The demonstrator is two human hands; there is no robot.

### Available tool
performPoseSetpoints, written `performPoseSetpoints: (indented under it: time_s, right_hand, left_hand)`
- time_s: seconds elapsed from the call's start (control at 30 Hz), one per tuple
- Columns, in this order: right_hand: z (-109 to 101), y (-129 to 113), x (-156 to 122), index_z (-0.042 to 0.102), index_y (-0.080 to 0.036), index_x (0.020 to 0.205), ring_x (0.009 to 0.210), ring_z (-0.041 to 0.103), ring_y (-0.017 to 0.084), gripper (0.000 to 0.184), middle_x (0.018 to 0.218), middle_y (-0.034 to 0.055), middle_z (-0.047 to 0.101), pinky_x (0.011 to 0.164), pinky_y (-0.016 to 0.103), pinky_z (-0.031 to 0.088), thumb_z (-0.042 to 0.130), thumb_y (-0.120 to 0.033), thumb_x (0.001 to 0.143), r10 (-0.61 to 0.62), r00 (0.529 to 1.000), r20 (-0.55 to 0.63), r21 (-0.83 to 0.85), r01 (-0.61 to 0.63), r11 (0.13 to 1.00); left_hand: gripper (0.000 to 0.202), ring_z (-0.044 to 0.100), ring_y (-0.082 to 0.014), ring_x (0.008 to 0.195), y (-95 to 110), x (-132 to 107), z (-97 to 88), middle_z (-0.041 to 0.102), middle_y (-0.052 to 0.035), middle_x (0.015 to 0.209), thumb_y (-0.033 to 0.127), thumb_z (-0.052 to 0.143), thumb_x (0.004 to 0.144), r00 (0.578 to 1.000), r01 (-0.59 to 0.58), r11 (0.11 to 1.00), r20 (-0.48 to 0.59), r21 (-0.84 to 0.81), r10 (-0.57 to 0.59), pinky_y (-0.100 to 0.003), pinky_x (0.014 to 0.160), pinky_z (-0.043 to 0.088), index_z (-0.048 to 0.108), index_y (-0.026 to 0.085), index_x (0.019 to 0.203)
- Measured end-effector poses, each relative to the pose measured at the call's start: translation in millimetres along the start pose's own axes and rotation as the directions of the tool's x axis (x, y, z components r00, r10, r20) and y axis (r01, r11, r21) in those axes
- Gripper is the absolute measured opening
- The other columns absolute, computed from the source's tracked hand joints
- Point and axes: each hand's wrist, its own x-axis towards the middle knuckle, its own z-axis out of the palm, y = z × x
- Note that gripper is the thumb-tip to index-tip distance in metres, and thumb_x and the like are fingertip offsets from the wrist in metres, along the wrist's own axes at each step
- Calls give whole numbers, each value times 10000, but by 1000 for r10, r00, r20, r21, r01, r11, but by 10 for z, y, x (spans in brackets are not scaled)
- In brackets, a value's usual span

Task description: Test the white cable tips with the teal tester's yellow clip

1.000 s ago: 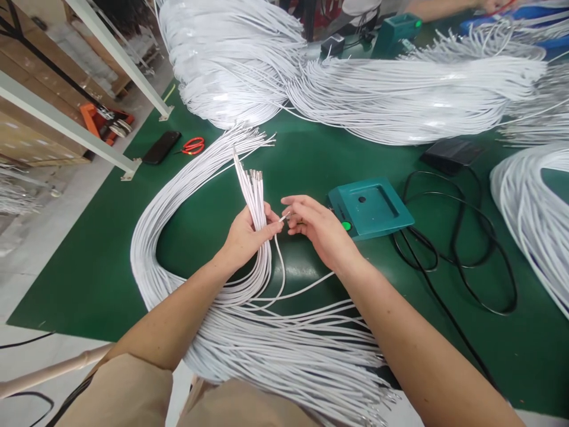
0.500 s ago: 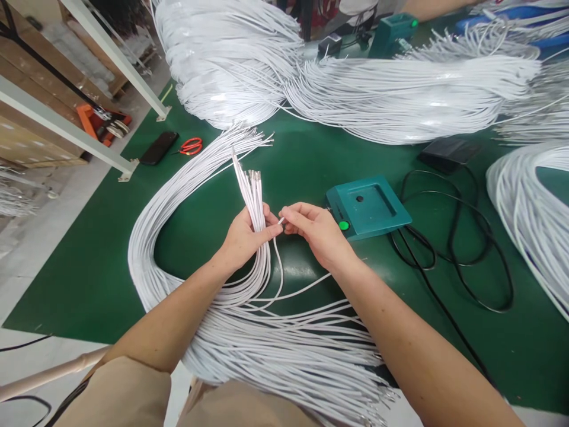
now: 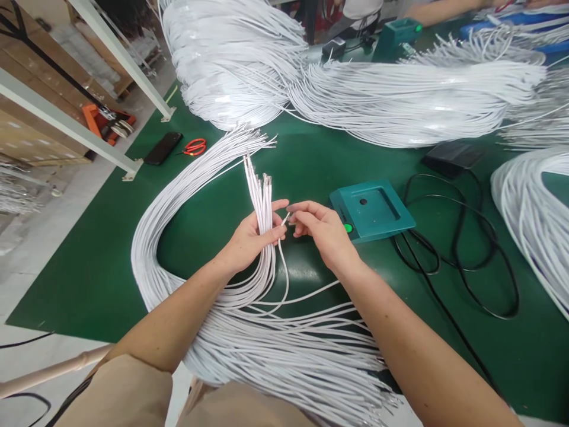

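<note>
My left hand [image 3: 253,237] is closed around a bunch of white cables [image 3: 265,207], whose metal-tipped ends point up and away from me. Between its thumb and fingers sticks out the end of a single white cable [image 3: 283,261], set a little apart from the bunch. Just right of that tip is my right hand [image 3: 322,228], index finger and thumb parted and seemingly holding nothing. Beneath my forearms lies a large bundle of white cables [image 3: 275,350]; part of it curves left and round to the back.
A teal device [image 3: 373,207] with a green button sits right of my hands, beside looped black cords [image 3: 453,249]. Red-handled scissors [image 3: 194,147] and a black phone [image 3: 163,148] lie back left. Big cable bundles [image 3: 418,101] line the back. Another person's arm [image 3: 440,12] shows top right.
My right fingers have let go of the single cable's end and drawn slightly back to the right. The left hand keeps the bunch and that end; the whole view has shifted slightly.
</note>
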Motion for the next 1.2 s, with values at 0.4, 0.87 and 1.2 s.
performPoseSetpoints:
  time_s: [0.4, 0.87, 1.2]
  right_hand:
    - [-14, 85, -1, 585, -191, 727, 694, 513, 136, 194, 721, 1, 585, 687, 281, 394, 498, -269, 882, -306, 940, 152, -477, 341, 810]
    - [-82, 55, -62, 582, -186, 1024, 887, 561, 198, 253, 991, 80, 614, 746, 316, 455, 471, -112, 810, -617, 746, 252, -775, 537, 333]
    - [-84, 122, -50, 642, -177, 838, 795, 496, 203, 234, 858, 88, 648, 734, 350, 394, 425, -176, 926, -659, 602, 451, -812, 584, -23]
  left_hand:
    - [381, 545, -58, 632, 67, 2, 28, 566, 24, 760, 211, 752, 734, 991, 132, 966, 31, -223, -129, -196, 611, 437, 646, 214, 1100]
    - [397, 552, -79, 634, 89, 23, -15, 600, 9, 726, 147, 751, 712, 978, 201, 902, 33, -381, -204, -230, 651, 439, 647, 188, 1093]
    - [374, 585, -88, 656, 59, 17, -25, 626, -8, 764, 171, 747, 730, 976, 218, 909, 76, -355, -204, -229, 651, 441, 648, 174, 1091]
